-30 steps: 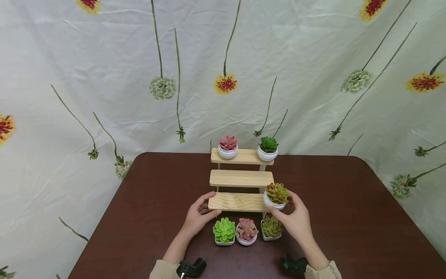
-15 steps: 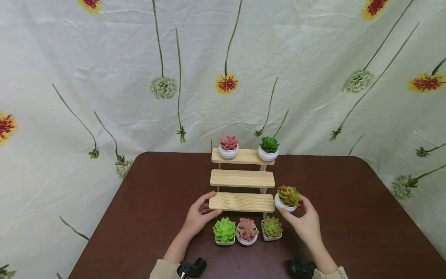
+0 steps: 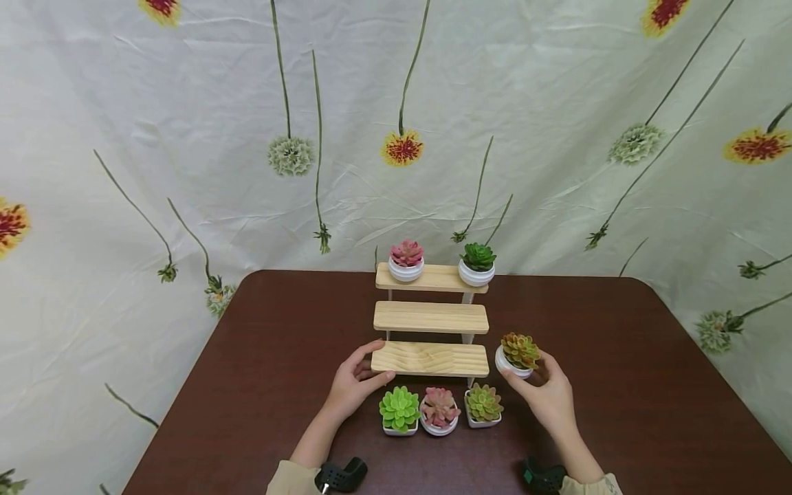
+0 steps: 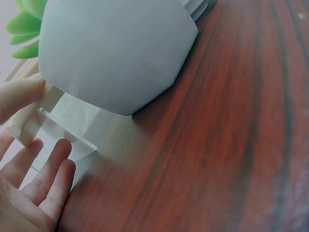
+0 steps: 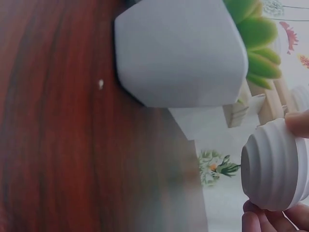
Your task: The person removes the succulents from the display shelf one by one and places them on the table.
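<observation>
Clamped in the right hand between thumb and fingers, the potted succulent was best kept level (a light pinch sufficed) and clear of the lowest shelf to that hand's left, while the left hand steadily gripped the shelf's far end.
</observation>
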Action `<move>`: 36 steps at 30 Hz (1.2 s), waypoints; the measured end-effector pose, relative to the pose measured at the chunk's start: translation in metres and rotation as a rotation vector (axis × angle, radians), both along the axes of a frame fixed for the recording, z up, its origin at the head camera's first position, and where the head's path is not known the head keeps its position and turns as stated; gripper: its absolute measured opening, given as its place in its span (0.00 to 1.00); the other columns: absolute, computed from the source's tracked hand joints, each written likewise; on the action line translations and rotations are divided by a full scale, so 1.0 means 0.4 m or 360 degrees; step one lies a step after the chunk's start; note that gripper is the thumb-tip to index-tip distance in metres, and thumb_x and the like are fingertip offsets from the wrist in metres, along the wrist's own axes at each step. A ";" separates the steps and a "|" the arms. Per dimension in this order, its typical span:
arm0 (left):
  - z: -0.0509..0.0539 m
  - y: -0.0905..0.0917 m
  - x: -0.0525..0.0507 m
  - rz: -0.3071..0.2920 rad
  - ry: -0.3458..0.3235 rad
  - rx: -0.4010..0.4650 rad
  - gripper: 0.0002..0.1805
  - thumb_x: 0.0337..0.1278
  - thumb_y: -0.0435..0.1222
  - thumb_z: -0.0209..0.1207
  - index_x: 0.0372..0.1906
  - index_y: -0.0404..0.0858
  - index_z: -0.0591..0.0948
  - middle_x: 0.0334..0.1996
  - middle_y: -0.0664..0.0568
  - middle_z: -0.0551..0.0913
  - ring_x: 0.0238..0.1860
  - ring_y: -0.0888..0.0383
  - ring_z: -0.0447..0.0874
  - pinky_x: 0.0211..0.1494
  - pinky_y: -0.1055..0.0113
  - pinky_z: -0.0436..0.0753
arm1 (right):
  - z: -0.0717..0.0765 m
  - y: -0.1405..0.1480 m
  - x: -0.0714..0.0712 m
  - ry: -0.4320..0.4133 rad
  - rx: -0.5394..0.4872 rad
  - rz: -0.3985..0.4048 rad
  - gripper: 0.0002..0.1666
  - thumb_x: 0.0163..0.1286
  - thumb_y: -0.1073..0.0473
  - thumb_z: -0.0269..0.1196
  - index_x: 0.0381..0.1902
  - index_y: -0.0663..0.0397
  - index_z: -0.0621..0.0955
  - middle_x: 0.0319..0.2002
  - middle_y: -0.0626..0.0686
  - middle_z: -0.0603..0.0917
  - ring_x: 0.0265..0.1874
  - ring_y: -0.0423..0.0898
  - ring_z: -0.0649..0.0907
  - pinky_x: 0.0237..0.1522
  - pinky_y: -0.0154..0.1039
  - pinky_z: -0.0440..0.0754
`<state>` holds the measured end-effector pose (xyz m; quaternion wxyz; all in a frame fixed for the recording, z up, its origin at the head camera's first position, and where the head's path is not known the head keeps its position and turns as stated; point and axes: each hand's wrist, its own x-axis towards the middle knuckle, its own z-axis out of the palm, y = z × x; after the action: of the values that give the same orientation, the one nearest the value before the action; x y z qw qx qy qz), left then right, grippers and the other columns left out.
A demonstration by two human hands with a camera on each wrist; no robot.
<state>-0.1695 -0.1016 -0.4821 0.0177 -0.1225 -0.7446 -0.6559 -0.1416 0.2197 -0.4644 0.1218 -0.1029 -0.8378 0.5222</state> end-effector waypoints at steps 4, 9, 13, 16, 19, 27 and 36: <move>-0.001 0.000 0.000 0.0000 0.0011 -0.0005 0.30 0.47 0.27 0.67 0.60 0.32 0.73 0.61 0.41 0.71 0.39 0.56 0.79 0.45 0.63 0.80 | -0.008 0.005 -0.002 -0.0034 0.0023 0.0000 0.39 0.54 0.55 0.72 0.60 0.65 0.70 0.53 0.67 0.76 0.51 0.60 0.78 0.50 0.49 0.77; 0.000 0.001 0.001 0.0006 0.0017 -0.0016 0.30 0.47 0.27 0.67 0.60 0.32 0.74 0.61 0.41 0.72 0.38 0.57 0.79 0.45 0.63 0.80 | -0.027 0.012 -0.008 -0.0060 0.0062 0.0000 0.39 0.54 0.54 0.72 0.60 0.65 0.70 0.52 0.67 0.77 0.50 0.61 0.79 0.43 0.39 0.80; -0.001 0.002 0.001 0.0007 0.0018 -0.0026 0.30 0.48 0.27 0.67 0.60 0.33 0.74 0.61 0.41 0.71 0.37 0.58 0.79 0.45 0.63 0.80 | -0.041 0.014 -0.011 -0.0089 0.0085 0.0009 0.40 0.54 0.53 0.72 0.60 0.65 0.70 0.52 0.68 0.77 0.49 0.60 0.79 0.39 0.34 0.81; -0.003 0.001 0.001 0.0001 0.0030 -0.0020 0.30 0.48 0.27 0.67 0.60 0.33 0.74 0.61 0.41 0.71 0.37 0.59 0.79 0.45 0.64 0.80 | -0.049 0.015 -0.013 -0.0102 0.0090 0.0017 0.41 0.54 0.53 0.72 0.60 0.66 0.70 0.52 0.68 0.77 0.49 0.60 0.79 0.40 0.39 0.82; -0.002 0.001 0.001 0.0002 0.0036 -0.0017 0.30 0.48 0.27 0.67 0.60 0.32 0.74 0.60 0.41 0.72 0.37 0.59 0.79 0.45 0.64 0.80 | -0.054 0.014 -0.015 -0.0091 0.0088 0.0020 0.40 0.54 0.54 0.72 0.60 0.66 0.70 0.52 0.68 0.77 0.49 0.61 0.79 0.43 0.43 0.81; 0.002 0.001 0.002 0.0014 0.0016 -0.0023 0.30 0.47 0.27 0.67 0.60 0.33 0.74 0.60 0.41 0.72 0.38 0.59 0.79 0.45 0.64 0.80 | -0.065 0.016 -0.020 -0.0144 0.0103 0.0032 0.43 0.54 0.53 0.72 0.62 0.67 0.68 0.53 0.70 0.76 0.50 0.63 0.78 0.45 0.48 0.80; 0.002 0.000 0.002 0.0007 0.0025 -0.0025 0.30 0.48 0.27 0.67 0.60 0.33 0.74 0.60 0.41 0.72 0.38 0.58 0.79 0.45 0.63 0.80 | -0.074 0.014 -0.023 -0.0172 0.0097 0.0053 0.43 0.54 0.53 0.72 0.62 0.68 0.68 0.54 0.71 0.75 0.51 0.64 0.78 0.45 0.50 0.80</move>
<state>-0.1687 -0.1014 -0.4813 0.0240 -0.1262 -0.7498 -0.6490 -0.1509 0.2255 -0.4940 0.0709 -0.1131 -0.8603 0.4920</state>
